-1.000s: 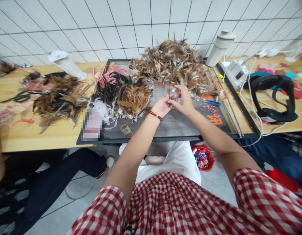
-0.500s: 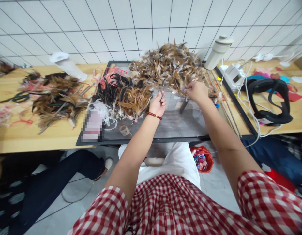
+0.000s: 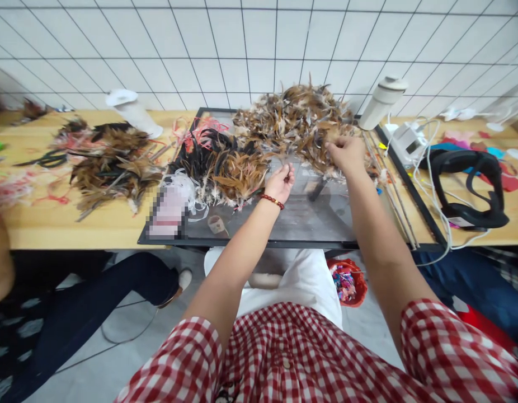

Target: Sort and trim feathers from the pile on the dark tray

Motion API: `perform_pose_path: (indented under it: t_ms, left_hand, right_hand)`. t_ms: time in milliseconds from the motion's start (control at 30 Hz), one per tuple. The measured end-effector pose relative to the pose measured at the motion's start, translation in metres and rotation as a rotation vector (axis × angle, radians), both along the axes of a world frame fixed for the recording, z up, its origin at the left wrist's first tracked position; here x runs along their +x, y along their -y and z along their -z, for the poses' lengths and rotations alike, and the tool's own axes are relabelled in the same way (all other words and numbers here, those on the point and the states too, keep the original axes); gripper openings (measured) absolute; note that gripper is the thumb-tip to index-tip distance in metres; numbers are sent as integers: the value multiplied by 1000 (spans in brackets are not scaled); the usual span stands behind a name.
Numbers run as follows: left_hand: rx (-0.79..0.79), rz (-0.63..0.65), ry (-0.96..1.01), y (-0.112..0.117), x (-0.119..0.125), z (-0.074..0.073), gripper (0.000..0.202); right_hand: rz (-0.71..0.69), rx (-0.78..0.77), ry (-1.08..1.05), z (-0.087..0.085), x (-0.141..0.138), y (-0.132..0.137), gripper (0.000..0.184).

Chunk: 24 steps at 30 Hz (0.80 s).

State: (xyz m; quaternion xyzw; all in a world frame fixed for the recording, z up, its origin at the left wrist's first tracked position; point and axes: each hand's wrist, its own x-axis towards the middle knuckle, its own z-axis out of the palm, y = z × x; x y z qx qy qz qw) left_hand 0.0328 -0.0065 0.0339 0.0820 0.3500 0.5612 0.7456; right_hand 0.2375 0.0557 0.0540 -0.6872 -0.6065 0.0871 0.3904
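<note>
A large heap of brown and pale feathers [image 3: 292, 120] lies at the back of a dark-framed, glassy board [image 3: 259, 229]. At the heap's front right, my right hand [image 3: 348, 154] has its thumb and fingers pinched together among the feathers, touching them. My left hand [image 3: 281, 182], with a red bead bracelet at the wrist, is raised over the board with curled fingers; whatever may be inside is hidden. Just left of it sits a bunch of black and golden-brown feathers [image 3: 238, 170] with fluffy pale ends. A small tape roll [image 3: 216, 224] rests near the board's front edge.
More feathers [image 3: 116, 162], dark scissors [image 3: 47, 159] and a white tumbler [image 3: 135, 115] stand or lie leftward. At right are thin sticks [image 3: 395, 190], a pale bottle [image 3: 384, 102], cables and a black headset [image 3: 464, 184]. Below is a red basket [image 3: 357, 282]. Another person's leg [image 3: 103, 302] shows at left.
The view has shifted slightly. My right hand has moved a little farther into the large feather heap. My left hand keeps its curled pose near the same spot.
</note>
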Motion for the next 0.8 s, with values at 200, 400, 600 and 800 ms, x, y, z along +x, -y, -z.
perform_pose_path:
  t_ms: [200, 400, 600, 800]
  left_hand:
    - [8, -25, -71, 2, -1, -2, 21]
    - [111, 17, -247, 8, -1, -2, 19]
    - [96, -7, -243, 4, -3, 3, 7]
    - [98, -19, -227, 3, -5, 2, 13]
  right_hand:
    - [-212, -187, -534, 18, -22, 26, 35]
    - [-246, -256, -639, 26, -42, 41, 40]
    - [-250, -294, -672, 34, -41, 38, 20]
    - [-290, 46, -174, 42, -36, 33, 18]
